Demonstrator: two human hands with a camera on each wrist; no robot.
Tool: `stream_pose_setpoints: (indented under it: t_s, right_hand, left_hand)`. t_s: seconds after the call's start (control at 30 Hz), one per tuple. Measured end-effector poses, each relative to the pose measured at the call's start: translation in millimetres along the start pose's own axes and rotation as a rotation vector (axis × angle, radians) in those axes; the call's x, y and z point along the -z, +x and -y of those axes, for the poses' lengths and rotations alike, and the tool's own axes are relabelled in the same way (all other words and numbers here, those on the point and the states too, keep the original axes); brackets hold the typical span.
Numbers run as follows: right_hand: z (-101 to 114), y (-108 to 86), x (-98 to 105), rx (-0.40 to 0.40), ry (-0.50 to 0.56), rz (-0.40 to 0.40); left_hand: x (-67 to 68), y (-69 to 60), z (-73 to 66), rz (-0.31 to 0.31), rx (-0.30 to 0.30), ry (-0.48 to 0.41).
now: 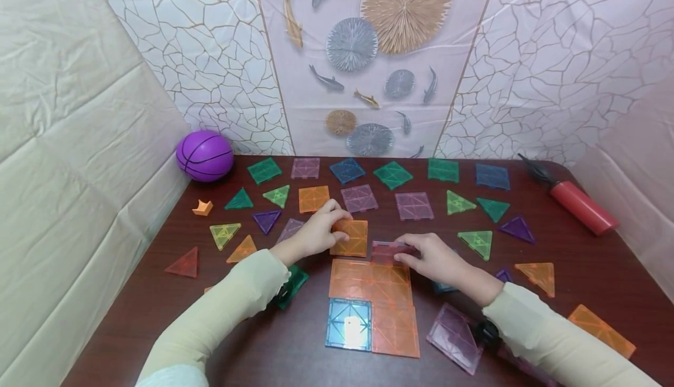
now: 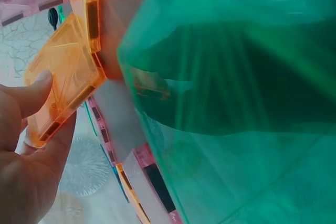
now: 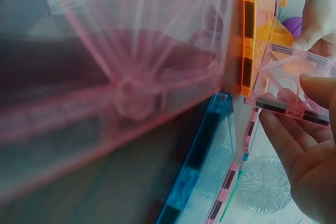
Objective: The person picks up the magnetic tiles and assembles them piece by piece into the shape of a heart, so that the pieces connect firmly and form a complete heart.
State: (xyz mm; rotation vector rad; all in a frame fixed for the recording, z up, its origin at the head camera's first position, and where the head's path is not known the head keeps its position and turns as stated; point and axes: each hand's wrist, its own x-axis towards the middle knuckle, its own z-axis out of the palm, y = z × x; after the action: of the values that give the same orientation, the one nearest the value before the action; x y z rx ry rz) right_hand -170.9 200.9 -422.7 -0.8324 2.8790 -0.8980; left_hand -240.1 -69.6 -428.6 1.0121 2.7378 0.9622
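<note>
head view high, facing forward and down, wrist views close, sharing the held pink tile [image 1: 385, 252]

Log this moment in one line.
left hand: pinches orange square tile | right hand: pinches pink tile | tabletop: three orange tiles and one blue tile edge to edge

Beneath the grip spreads a dark reddish-brown table [image 1: 295, 340], glossy, its far right corner rounded. Straight ahead of the grip, past the table's far edge, rises a pale pink central panel [image 1: 379, 71] printed with fish and round, ribbed discs, 2 of the discs and 2 of the fish in gold. Flanking it, 1 to a side, are 2 white panels [image 1: 210, 53] veined with branching gold lines. Well left of the grip is a creased cream cloth [image 1: 79, 112]; well right, a wrinkled pinkish cloth [image 1: 632, 147]. Soft light leaves a greyish sheen on the tabletop nearer than the grip.
</note>
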Motion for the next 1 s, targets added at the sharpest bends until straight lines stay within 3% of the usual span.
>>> stream_pose_setpoints:
  t_s: [0.4,0.77,1.0]
  right_hand:
    - [1,-0.3,0,0.004,0.017,0.006]
    - [2,-0.1,0,-0.007,0.024,0.011]
    - [2,0.2,-1,-0.029,0.028,0.021]
  left_hand:
    - [-3.4,-11.9,-10.1,-0.046,-0.095,0.016]
    - [-4.4,-21.5,-17.0,-0.061,-0.140,-0.012]
    - [-6.8,-24.6,-17.6,-0.003,-0.166,-0.064]
